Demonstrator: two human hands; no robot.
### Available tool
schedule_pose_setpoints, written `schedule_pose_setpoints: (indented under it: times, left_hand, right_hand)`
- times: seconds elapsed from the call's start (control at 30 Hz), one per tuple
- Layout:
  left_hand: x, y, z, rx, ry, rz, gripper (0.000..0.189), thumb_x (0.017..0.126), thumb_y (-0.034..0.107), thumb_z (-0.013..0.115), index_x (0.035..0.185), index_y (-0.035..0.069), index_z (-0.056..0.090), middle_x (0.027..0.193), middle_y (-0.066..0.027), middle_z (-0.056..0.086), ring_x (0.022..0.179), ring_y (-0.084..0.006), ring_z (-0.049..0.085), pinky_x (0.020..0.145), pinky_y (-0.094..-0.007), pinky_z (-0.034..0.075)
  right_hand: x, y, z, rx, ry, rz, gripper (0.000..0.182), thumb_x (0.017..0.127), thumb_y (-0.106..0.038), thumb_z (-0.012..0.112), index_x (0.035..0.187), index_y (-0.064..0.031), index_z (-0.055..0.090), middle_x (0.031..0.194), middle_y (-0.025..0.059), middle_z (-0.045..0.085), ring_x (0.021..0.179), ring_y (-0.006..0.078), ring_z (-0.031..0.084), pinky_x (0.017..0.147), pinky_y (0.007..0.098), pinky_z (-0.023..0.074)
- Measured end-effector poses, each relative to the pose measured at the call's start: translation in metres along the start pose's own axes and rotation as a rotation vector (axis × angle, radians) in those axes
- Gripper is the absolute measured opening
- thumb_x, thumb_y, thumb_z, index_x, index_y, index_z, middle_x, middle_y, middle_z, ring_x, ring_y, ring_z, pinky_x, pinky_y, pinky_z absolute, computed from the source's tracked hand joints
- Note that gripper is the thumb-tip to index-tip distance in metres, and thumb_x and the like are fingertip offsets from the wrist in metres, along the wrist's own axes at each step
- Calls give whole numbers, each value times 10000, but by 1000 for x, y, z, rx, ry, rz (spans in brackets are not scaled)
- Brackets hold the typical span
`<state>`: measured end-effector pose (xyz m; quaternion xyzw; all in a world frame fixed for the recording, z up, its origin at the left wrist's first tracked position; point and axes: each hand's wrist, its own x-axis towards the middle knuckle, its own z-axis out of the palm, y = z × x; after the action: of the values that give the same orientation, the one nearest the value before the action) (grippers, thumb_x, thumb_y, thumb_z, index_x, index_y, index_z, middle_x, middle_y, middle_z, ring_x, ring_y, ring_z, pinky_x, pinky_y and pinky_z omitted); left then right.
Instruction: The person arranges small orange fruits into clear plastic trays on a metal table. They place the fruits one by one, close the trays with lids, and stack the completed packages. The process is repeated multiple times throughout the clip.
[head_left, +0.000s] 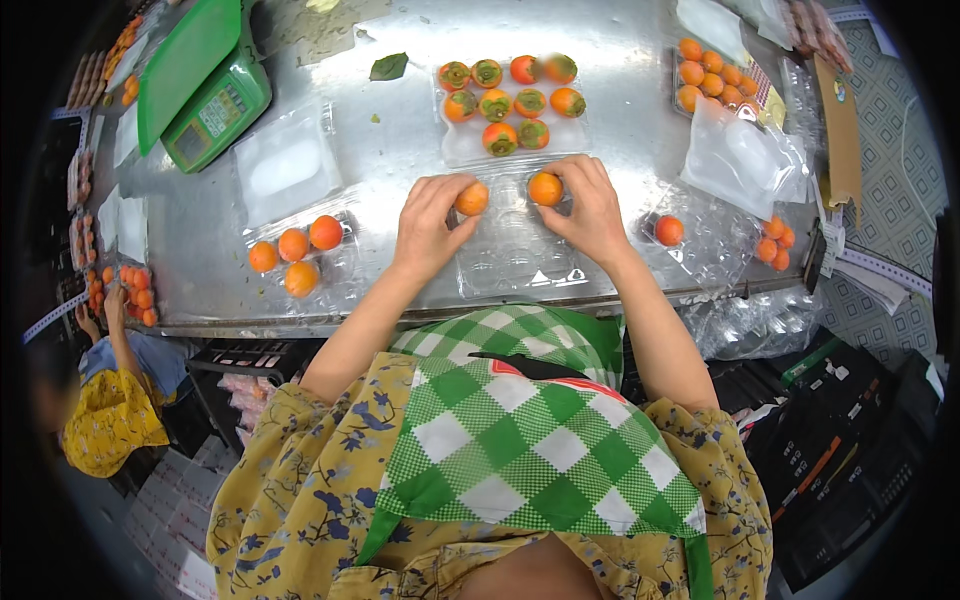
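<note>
My left hand (435, 221) has its thumb and fingers around an orange persimmon (472, 199) over the upper left of a clear plastic tray (517, 259). Opposite it, my right hand (589, 206) grips another persimmon (545, 188) at the tray's upper right. The lower part of this tray holds no fruit. Just beyond it lies a tray on a white sheet (469, 142) with several persimmons, green calyxes up (496, 105). To the left, a clear tray (341, 281) holds several persimmons (293, 244); to the right, another clear tray (705, 244) has one persimmon (670, 230).
A green digital scale (217, 112) stands at the back left, near a white foam sheet (289, 161). More white sheets (731, 154) and a filled fruit pack (711, 79) lie right. A green leaf (388, 67) is at the back. A co-worker (120, 390) handles fruit at far left.
</note>
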<state>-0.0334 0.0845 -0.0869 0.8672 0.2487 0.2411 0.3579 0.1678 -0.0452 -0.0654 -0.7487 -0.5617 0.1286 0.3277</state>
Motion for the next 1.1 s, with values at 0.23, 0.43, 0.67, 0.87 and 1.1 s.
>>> schedule_pose_setpoints:
  times: [0.23,0.43,0.67,0.87,1.1]
  left_hand:
    - [2,0,-2,45,-43,17,537,618,-11,760,1128,64,611,1108,-79,650,976,-282,580,857,-371,481]
    - [5,3,-6,57,-76,32,539,635,17,768,1150,43,613,1151,-112,626,1001,-292,574,872,-373,476]
    - [28,19,-4,-1,-3,36,487,674,76,764,1136,31,616,1131,-126,620,1034,-303,571,891,-384,465]
    - [28,21,1,-28,13,26,466,687,75,756,1130,33,618,1129,-126,621,1044,-303,571,895,-385,463]
    - [25,22,-1,-46,29,-21,448,698,86,749,1122,36,613,1110,-129,621,1042,-311,569,898,-389,457]
  right_hand:
    - [-2,5,-4,0,-27,-15,419,617,-42,741,1009,-51,596,993,81,584,932,293,548,821,386,461]
    - [4,1,-6,-70,-95,-50,404,620,-32,720,1007,-54,607,999,78,574,950,293,550,830,390,461]
    - [9,0,-6,-19,-148,-71,391,633,-11,713,1005,-33,596,1021,101,552,968,307,548,829,394,469]
    - [4,-4,2,-55,-61,49,376,654,-58,761,992,-26,597,1021,110,548,944,316,554,827,391,484]
    - [8,6,-2,235,-126,231,385,635,-53,779,979,-28,608,940,96,566,895,286,586,771,375,505]
